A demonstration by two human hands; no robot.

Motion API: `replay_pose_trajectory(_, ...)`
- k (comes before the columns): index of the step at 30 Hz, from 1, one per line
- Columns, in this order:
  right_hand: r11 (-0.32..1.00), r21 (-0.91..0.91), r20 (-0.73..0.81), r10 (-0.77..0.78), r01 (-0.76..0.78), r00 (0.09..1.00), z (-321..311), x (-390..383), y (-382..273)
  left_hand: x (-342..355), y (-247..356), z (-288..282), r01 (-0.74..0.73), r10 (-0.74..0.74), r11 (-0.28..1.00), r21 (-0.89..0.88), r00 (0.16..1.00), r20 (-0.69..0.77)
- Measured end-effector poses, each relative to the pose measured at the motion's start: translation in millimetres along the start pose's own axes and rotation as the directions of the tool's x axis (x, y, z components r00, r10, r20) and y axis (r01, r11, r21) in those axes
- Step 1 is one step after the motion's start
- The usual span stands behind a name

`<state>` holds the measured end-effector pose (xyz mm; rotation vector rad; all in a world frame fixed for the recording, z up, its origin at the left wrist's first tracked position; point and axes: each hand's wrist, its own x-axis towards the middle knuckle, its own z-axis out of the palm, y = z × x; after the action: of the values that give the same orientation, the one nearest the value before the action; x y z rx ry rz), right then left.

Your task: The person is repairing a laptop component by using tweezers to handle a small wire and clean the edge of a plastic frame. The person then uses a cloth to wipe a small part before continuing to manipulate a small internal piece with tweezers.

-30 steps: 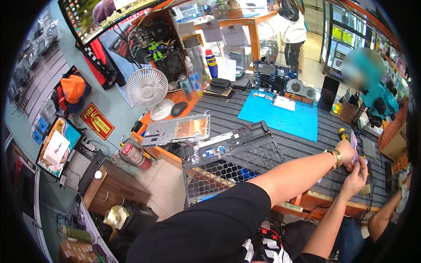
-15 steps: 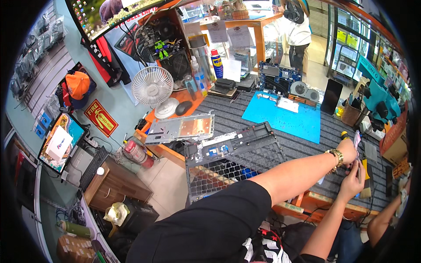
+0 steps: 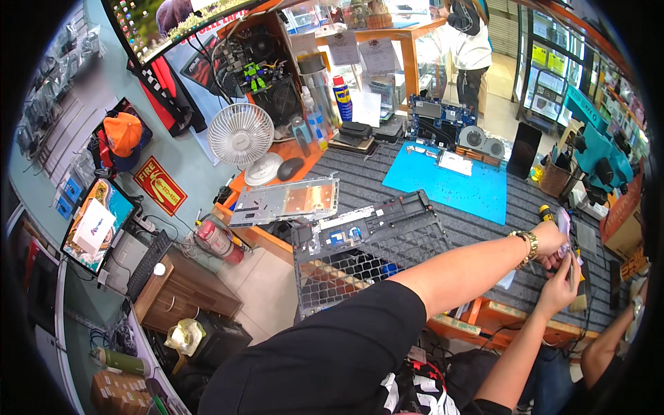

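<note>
At the right side of the bench, my two hands are close together over the striped mat. My left hand [image 3: 550, 239], with a gold-coloured bracelet on its wrist, is closed around a thin pinkish-purple item [image 3: 564, 223] whose kind I cannot make out. Just below it, my right hand [image 3: 559, 287] is closed, fingers pinched near that item's lower end; what they grip is partly hidden. A yellow-and-black handle [image 3: 546, 213] lies beside my left hand. Left of my forearm, a black laptop frame with an open keyboard grid [image 3: 366, 242] overhangs the bench edge.
A blue mat [image 3: 443, 187] holds small parts, with a blue circuit board [image 3: 443, 121] and fan behind it. A metal laptop panel [image 3: 283, 202] rests near a white fan [image 3: 241, 135]. Another person's arm [image 3: 612, 342] is at far right; someone stands beyond the counter.
Both hands have shifted slightly to the right, and my left hand has also dipped a little. More of the pinkish-purple item shows above my fingers. The bench parts have stayed put.
</note>
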<state>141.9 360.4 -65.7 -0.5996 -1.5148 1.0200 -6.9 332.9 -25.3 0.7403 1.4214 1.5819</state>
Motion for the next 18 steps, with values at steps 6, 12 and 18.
replay_pose_trajectory(6,0.996,0.084,0.046,-0.016,0.013,0.999,-9,6,15,9,2,7,-0.127,0.132,0.980,0.154,0.991,-0.022)
replay_pose_trajectory(12,0.998,0.045,-0.108,-0.047,0.052,0.993,8,-8,0,7,14,-20,-0.038,0.024,0.944,0.327,0.999,0.045)
replay_pose_trajectory(18,0.971,0.240,-0.132,0.015,0.017,0.991,-9,1,-12,-37,74,-63,-0.226,0.195,0.328,0.917,0.966,0.168)
